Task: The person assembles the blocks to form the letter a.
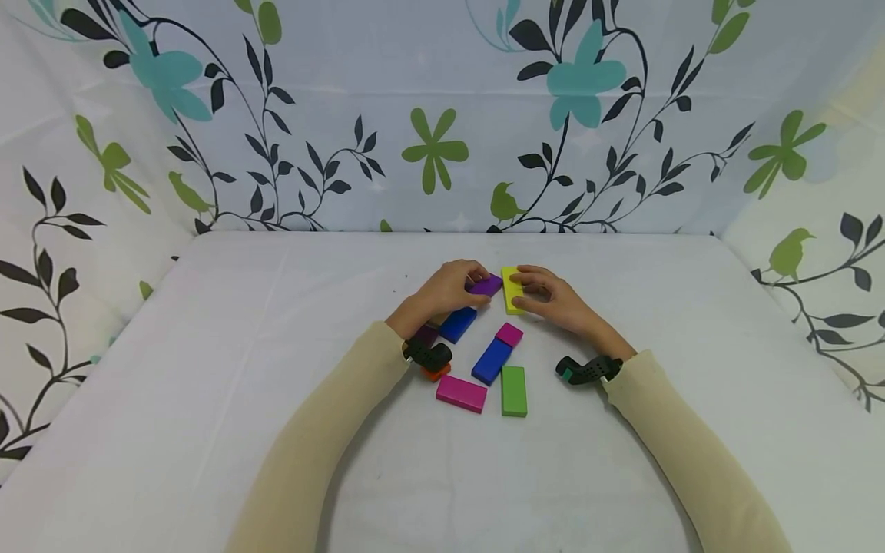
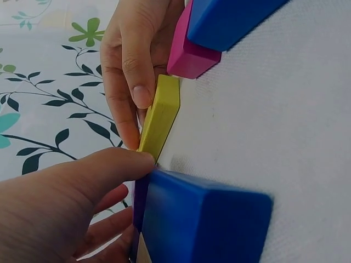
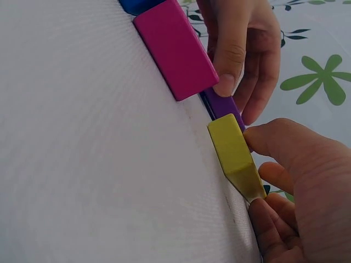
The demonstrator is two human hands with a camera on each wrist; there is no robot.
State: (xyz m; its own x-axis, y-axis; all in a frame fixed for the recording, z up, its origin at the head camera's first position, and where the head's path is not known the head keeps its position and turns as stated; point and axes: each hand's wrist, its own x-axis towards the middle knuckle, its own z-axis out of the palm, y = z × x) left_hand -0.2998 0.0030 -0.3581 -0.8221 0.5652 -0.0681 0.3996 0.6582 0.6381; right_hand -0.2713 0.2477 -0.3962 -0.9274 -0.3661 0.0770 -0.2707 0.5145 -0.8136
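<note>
My left hand (image 1: 449, 287) holds a purple block (image 1: 486, 286) between thumb and fingers at the far middle of the table. Just to its right, a yellow block (image 1: 512, 296) is pinched by my right hand (image 1: 553, 299). In the right wrist view, the right thumb meets one corner of the yellow block (image 3: 230, 145) and the fingers lie along its far end. The purple block (image 3: 222, 104) comes up against the yellow one there. A blue block (image 2: 205, 219) fills the front of the left wrist view, close below the left thumb and hiding part of the purple block.
Nearer me lie a blue block (image 1: 492, 361) with a small pink block (image 1: 508, 334) at its end, a green block (image 1: 514, 392) and a long pink block (image 1: 461, 394). Orange (image 1: 437, 373) and maroon blocks (image 1: 425, 336) are partly hidden by the left wrist. Patterned cloth (image 1: 434, 150) hangs behind.
</note>
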